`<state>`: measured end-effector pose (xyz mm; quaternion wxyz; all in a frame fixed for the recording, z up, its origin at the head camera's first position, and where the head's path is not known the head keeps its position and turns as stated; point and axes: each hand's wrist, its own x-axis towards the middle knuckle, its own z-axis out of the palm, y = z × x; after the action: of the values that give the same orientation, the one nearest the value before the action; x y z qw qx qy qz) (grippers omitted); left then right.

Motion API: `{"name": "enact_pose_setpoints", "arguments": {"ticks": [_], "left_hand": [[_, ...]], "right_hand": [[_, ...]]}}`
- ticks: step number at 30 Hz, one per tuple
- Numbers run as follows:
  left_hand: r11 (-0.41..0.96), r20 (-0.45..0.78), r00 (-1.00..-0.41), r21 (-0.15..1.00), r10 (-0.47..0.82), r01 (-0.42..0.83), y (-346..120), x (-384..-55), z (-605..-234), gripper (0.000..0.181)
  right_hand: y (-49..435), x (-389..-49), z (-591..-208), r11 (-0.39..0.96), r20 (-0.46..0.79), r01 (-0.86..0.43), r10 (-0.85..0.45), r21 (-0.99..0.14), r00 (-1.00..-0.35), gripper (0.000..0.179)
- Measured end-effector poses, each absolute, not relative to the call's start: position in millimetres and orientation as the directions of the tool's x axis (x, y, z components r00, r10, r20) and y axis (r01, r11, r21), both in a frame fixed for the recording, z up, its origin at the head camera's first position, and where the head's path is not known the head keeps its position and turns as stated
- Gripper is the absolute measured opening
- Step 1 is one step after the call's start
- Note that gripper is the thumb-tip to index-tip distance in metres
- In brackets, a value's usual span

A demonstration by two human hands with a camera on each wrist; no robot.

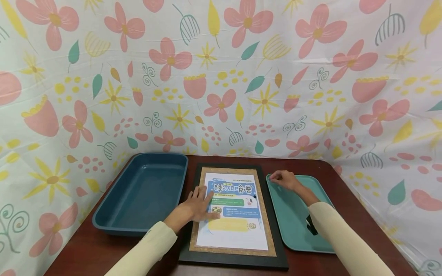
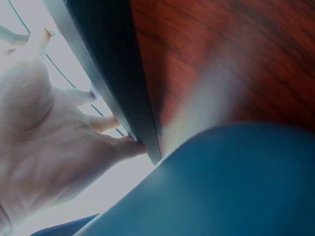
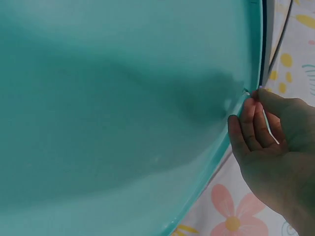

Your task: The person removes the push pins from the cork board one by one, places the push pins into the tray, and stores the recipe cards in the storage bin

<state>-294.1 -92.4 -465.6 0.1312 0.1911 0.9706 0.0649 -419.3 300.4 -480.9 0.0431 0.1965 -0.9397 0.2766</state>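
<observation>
My left hand (image 1: 194, 206) lies spread, fingers straight, over the left side of a printed sheet (image 1: 235, 238) with blue, green and yellow blocks. The sheet lies on a cork board (image 1: 238, 252) in a black frame (image 1: 231, 260). A small dark dot (image 1: 254, 196) shows near the sheet's right edge. Over the far left corner of a turquoise tray (image 1: 293, 218), my right hand (image 1: 284, 179) pinches a tiny pale thing (image 3: 246, 91) between thumb and forefinger; I cannot tell its kind. In the left wrist view, the left hand's fingers (image 2: 106, 123) reach along the frame's edge.
A deep blue basin (image 1: 143, 195) stands left of the board, its rim close to my left forearm. All of it sits on a dark red-brown wooden table (image 1: 162, 255). A flower-patterned cloth (image 1: 221, 76) hangs behind and along the sides.
</observation>
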Motion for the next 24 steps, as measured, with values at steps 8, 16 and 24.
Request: {"name": "enact_pose_setpoints", "arguments": {"ticks": [8, 16, 24], "left_hand": [[0.915, -0.234, -0.890, 0.199, 0.392, 0.351, -95.4, -294.8, -464.6, 0.098], [0.915, -0.235, -0.888, 0.189, 0.394, 0.356, -94.2, -295.2, -466.3, 0.098], [0.917, -0.234, -0.891, 0.191, 0.390, 0.351, -92.7, -294.4, -465.8, 0.097]], "right_hand": [[303.1, -415.1, -480.9, 0.759, 0.219, -0.421, -0.360, -0.497, -0.907, 0.010], [307.5, -410.8, -489.3, 0.742, 0.228, -0.440, -0.377, -0.506, -0.898, 0.008], [310.3, -411.3, -496.8, 0.729, 0.258, -0.456, -0.376, -0.511, -0.890, 0.007]]}}
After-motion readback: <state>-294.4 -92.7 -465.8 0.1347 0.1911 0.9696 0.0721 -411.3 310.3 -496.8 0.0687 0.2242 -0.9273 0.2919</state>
